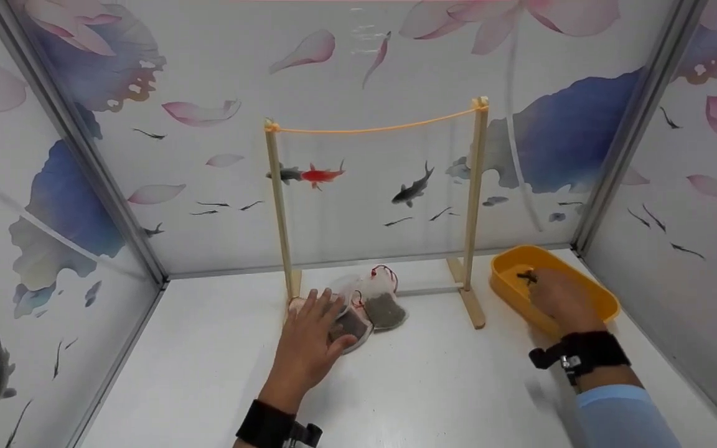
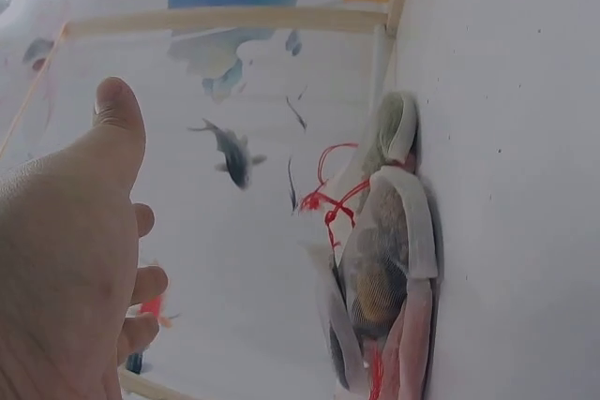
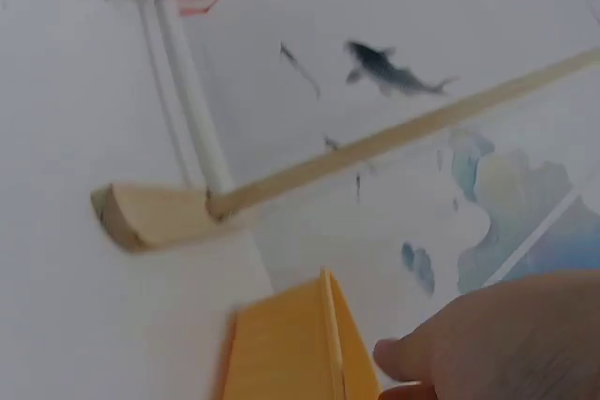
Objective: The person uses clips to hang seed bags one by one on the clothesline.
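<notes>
"Mesh sachets [image 1: 356, 325] lie below the left hand [image 1: 312, 336], bunched together. Do we see it gripping any?"

"No, its fingers are loosely spread, and the left wrist view shows them apart. We'd guess the bunching keeps everything within reach."

"And the right hand [image 1: 562, 302]?"

"Dipped into the yellow tray [image 1: 511, 289] around it, fingertips at a small dark thing [image 1: 526, 277]. Whether they pinch it, we cannot tell. Probably the tray's walls stop small pieces scattering."

"Beyond both hands?"

"We have a wooden stand [image 1: 473, 205], orange cord [image 1: 346, 132] strung across its top; its long feet [image 1: 472, 309] presumably steady it."

"How do the sachets look to us?"

"Sheer, pale-edged, with red ties [image 2: 317, 202]. One beside the left thumb looks dark inside; the farther sachet [image 1: 385, 311] holds something greyish green."
</notes>
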{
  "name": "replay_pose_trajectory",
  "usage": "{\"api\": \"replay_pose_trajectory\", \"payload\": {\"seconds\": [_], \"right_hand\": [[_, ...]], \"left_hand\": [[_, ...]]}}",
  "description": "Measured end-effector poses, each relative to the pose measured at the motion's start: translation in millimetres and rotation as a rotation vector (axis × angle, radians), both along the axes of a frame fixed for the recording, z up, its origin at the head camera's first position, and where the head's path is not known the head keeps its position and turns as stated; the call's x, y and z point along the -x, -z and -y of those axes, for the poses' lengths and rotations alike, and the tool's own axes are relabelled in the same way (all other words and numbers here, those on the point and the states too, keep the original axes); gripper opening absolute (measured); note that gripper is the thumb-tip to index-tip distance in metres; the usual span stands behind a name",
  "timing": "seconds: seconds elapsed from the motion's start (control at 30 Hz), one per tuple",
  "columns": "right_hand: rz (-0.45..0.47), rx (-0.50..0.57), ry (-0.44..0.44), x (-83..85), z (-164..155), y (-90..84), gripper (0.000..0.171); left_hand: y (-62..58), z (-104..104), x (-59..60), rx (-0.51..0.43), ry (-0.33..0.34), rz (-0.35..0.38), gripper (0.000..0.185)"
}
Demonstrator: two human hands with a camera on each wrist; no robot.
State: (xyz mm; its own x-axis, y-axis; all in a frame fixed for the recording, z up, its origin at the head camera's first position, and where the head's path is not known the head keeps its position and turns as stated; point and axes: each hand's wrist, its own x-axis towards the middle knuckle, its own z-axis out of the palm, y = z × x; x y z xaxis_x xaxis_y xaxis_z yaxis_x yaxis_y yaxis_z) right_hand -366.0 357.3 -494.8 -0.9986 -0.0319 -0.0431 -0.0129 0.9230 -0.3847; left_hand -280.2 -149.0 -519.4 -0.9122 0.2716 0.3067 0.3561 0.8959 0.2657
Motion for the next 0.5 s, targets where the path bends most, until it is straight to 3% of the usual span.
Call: {"api": "replay_pose_trajectory", "payload": {"seconds": [0.1, 0.2, 0.23, 0.3, 0.37, 0.5], "right_hand": [[0.126, 0.204, 0.103, -3.1, -14.9, -2.2, 0.038], [0.232, 0.489, 0.258, -9.4, -16.3, -9.8, 0.06], [0.25, 0.532, 0.275, -10.6, -15.7, -12.9, 0.065], [0.266, 0.548, 0.268, -12.9, -14.6, -18.0, 0.067], [0.259, 0.491, 0.213, -13.5, -14.2, -21.4, 0.064], [0.245, 0.408, 0.182, -10.9, -12.5, -23.9, 0.058]], "left_hand": [[1.9, -10.5, -1.4, -0.004, 0.065, 0.025, 0.089], [3.7, -21.1, -0.5, 0.001, 0.114, 0.046, 0.09], [4.4, -24.1, -0.1, 0.003, 0.127, 0.055, 0.089], [5.4, -29.4, 0.6, 0.0, 0.148, 0.077, 0.089], [6.2, -32.8, 0.6, 0.0, 0.159, 0.096, 0.089], [5.1, -35.6, 0.0, -0.018, 0.17, 0.113, 0.089]]}}
